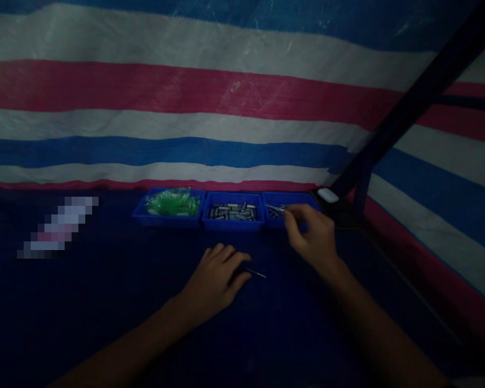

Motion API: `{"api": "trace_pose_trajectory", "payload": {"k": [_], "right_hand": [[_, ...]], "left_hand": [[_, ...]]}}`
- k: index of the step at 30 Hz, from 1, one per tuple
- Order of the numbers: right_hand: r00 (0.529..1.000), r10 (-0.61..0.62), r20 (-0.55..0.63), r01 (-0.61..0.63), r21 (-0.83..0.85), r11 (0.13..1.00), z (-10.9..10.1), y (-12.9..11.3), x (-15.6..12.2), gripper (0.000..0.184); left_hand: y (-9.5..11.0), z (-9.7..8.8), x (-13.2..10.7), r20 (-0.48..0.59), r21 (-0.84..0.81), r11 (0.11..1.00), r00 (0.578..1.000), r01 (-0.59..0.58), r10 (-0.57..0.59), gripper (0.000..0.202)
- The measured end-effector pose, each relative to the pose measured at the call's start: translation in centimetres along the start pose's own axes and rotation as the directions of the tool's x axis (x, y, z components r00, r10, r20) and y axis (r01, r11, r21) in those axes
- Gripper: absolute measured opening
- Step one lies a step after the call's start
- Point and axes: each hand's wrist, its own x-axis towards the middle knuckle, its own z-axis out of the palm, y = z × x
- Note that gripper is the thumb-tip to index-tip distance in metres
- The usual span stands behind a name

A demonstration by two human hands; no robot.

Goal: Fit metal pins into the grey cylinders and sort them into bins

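My left hand is low over the dark blue table, fingers curled. A thin dark rod with a bright metal tip sticks out to the right from between its thumb and forefinger; its other end is hidden by the hand. My right hand is at the front of the right blue bin, thumb and forefinger pinched on what looks like a thin metal rod. More thin metal pieces lie in that bin, partly behind the fingers. Dim light blurs small details.
The middle blue bin holds many short metal pieces. In the left blue bin are green and clear plastic pieces. A white rounded object lies at the back right, beside a dark slanted post. Striped sheeting hangs behind.
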Motion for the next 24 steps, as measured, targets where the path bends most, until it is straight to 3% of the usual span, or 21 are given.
{"api": "trace_pose_trajectory", "payload": {"k": [3, 5, 7, 9, 13, 16, 18, 21, 24], "right_hand": [[0.980, 0.200, -0.008, -0.199, -0.117, 0.973, 0.3, 1.9, 0.4, 0.026], [0.972, 0.227, 0.055, -0.220, -0.106, 0.970, 0.7, 1.7, 0.2, 0.027], [0.976, 0.162, 0.144, -0.160, -0.024, 0.987, 1.0, 0.2, -0.4, 0.025], [0.972, 0.020, 0.236, -0.042, 0.088, 0.995, 1.4, -1.9, -1.1, 0.023], [0.926, -0.206, 0.317, 0.130, 0.243, 0.961, 2.4, -5.2, -2.5, 0.025], [0.922, -0.237, 0.305, 0.156, 0.266, 0.951, 3.2, -5.8, -3.2, 0.023], [0.925, -0.240, 0.296, 0.162, 0.265, 0.951, 3.6, -5.8, -3.5, 0.021], [0.921, -0.245, 0.303, 0.173, 0.247, 0.953, 3.8, -5.9, -3.9, 0.023], [0.906, -0.262, 0.332, 0.196, 0.220, 0.956, 3.9, -6.1, -4.3, 0.027]], "left_hand": [[0.6, 0.5, 0.4, 0.047, 0.089, 0.992, 0.995, -0.094, 0.090, 0.015], [0.9, 0.7, 0.4, 0.053, 0.151, 0.981, 0.992, -0.124, 0.117, 0.011], [1.0, 0.9, 0.3, 0.041, 0.209, 0.969, 0.991, -0.133, 0.127, 0.012], [0.7, 0.8, 0.2, 0.014, 0.224, 0.967, 0.993, -0.121, 0.121, 0.013], [-1.2, 0.1, 0.4, -0.134, 0.066, 0.996, 0.989, -0.061, 0.070, 0.014], [-2.7, -0.4, 0.8, -0.306, -0.103, 0.994, 0.952, -0.025, -0.007, 0.011], [-3.3, -0.7, 0.9, -0.364, -0.203, 0.979, 0.927, 0.011, -0.086, 0.014], [-3.5, -0.6, 0.5, -0.364, -0.281, 0.960, 0.924, 0.015, -0.121, 0.019], [-3.3, -0.1, 0.0, -0.337, -0.278, 0.960, 0.939, -0.027, -0.071, 0.020]]}}
